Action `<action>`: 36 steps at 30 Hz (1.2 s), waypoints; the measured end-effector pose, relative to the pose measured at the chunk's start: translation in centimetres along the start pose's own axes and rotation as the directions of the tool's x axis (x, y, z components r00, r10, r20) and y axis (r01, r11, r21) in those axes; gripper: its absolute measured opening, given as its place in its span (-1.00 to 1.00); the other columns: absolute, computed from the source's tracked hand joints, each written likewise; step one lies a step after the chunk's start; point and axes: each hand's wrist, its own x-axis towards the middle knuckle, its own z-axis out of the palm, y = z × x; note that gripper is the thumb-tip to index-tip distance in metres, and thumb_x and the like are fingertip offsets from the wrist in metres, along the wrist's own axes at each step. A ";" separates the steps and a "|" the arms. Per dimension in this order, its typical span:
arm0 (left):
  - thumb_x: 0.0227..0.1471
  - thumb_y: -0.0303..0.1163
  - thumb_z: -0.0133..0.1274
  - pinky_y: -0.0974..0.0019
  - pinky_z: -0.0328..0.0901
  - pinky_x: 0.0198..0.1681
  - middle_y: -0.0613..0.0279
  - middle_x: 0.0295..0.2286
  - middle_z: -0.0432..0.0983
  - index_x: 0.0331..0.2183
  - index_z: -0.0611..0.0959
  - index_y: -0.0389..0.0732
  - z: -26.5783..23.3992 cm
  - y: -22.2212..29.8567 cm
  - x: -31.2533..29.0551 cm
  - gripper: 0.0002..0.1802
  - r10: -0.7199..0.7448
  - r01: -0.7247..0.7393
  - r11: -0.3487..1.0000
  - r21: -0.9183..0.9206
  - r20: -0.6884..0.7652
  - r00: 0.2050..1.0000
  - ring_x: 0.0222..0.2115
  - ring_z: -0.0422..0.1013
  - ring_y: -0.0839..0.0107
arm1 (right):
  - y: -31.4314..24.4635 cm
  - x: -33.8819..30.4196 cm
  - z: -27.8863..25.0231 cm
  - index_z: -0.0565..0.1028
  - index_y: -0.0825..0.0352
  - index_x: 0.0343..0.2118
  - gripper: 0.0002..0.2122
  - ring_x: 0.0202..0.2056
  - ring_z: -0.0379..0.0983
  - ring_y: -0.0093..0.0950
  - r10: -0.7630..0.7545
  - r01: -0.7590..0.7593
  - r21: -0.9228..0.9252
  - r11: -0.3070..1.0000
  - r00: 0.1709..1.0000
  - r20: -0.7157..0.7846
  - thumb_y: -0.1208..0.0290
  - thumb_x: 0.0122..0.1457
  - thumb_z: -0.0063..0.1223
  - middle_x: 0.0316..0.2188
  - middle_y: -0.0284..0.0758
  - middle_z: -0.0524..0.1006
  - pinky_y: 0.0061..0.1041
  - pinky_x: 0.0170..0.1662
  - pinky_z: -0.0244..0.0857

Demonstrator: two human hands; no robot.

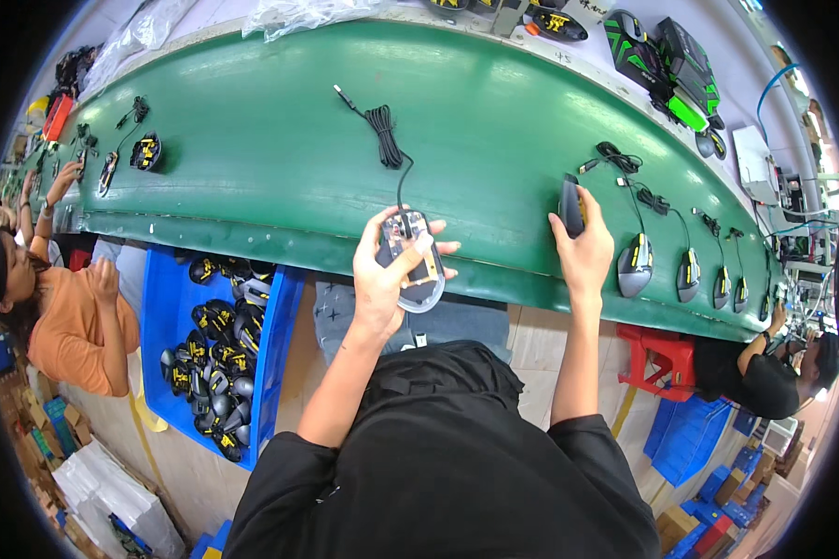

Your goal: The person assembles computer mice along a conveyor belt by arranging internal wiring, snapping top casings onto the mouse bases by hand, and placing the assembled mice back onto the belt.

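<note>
My left hand (378,279) is closed around an opened computer mouse base (423,291), its circuit board showing and a pale rounded rim at the near end. From its far end a black cable (382,135), bundled midway, runs out over the green belt to a plug. Farther right, my right hand (584,250) grips a dark mouse top shell (570,203) between thumb and fingers, tilted on its side above the belt's near part. The two parts are well apart. Just right of that hand lies a wired mouse (635,268) with a dark shell.
Several more wired mice, such as one mouse (688,275), line the green belt (280,121) to the right. A blue bin (275,373) at my left holds many mouse shells (219,373). Co-workers sit on both sides. Black-green boxes (685,65) stand beyond the belt.
</note>
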 end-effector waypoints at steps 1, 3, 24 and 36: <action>0.07 -0.56 0.08 0.05 0.54 -0.35 -0.21 -0.15 0.46 0.02 0.29 -0.29 0.2 0.0 -0.4 -0.51 -0.013 0.013 1.000 0.005 -0.003 1.000 -0.23 0.53 0.02 | -0.9 -0.3 -0.6 0.42 0.40 0.02 -0.47 -0.11 0.49 -0.26 0.099 -0.100 0.163 0.982 0.995 0.016 0.31 -0.01 0.31 -0.10 -0.12 0.54 -0.37 0.00 0.32; 0.07 -0.55 0.08 0.05 0.54 -0.35 -0.21 -0.15 0.46 0.02 0.29 -0.29 0.1 -0.3 -0.3 -0.51 -0.015 0.015 1.000 0.005 -0.001 1.000 -0.23 0.53 0.01 | -0.9 -0.7 -0.7 0.39 0.50 0.05 -0.46 -0.10 0.46 -0.51 0.196 -0.222 0.544 0.809 0.975 0.107 0.34 0.04 0.29 -0.08 -0.14 0.53 -0.54 0.00 0.29; -0.01 -0.63 0.09 0.13 0.47 -0.09 -0.02 -0.14 0.47 -0.04 0.45 -0.49 -1.0 0.0 0.7 -0.55 0.003 -0.001 0.995 0.099 -0.029 1.000 -0.09 0.47 0.10 | -4.3 -2.4 2.5 0.52 0.27 -0.01 -0.62 0.01 0.38 -0.16 -0.108 0.117 0.235 0.965 0.993 -0.050 0.32 0.09 0.19 0.12 -0.11 0.37 -0.31 0.08 0.25; 0.25 -0.30 -0.27 0.38 0.21 0.08 0.13 -0.04 0.45 0.05 0.45 -0.38 -0.4 -1.4 -0.1 -0.54 0.091 -0.094 0.986 -0.137 -0.026 0.995 -0.02 0.36 0.41 | -14.0 -9.2 6.5 0.55 0.25 -0.04 -0.63 -0.01 0.35 -0.07 -0.324 0.341 0.406 0.848 0.939 -0.111 0.48 0.02 0.18 0.06 0.01 0.39 -0.21 0.06 0.24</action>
